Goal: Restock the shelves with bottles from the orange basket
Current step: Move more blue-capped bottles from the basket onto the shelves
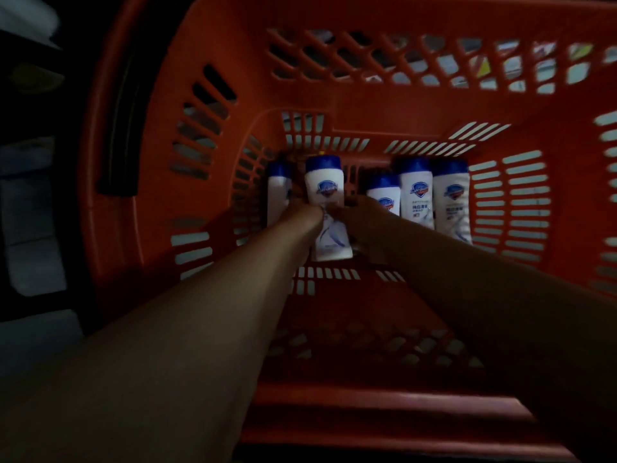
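I look down into the orange basket (367, 108), where several white bottles with blue caps lie on the floor. Both my forearms reach in. My left hand (305, 217) is at the left side of the middle bottle (325, 192) and grips it, with the thumb on its label. Another bottle (277, 195) lies just left of that hand. My right hand (362, 225) touches the right edge of the middle bottle and covers part of a shorter bottle (384, 195); its fingers are too dark to read. Two more bottles (417, 195) (452, 202) lie to the right.
The basket's black handle (122, 128) lies along the left rim. Dim shelf edges (30, 155) show at the far left outside the basket. The near half of the basket floor (334, 279) holds no bottles.
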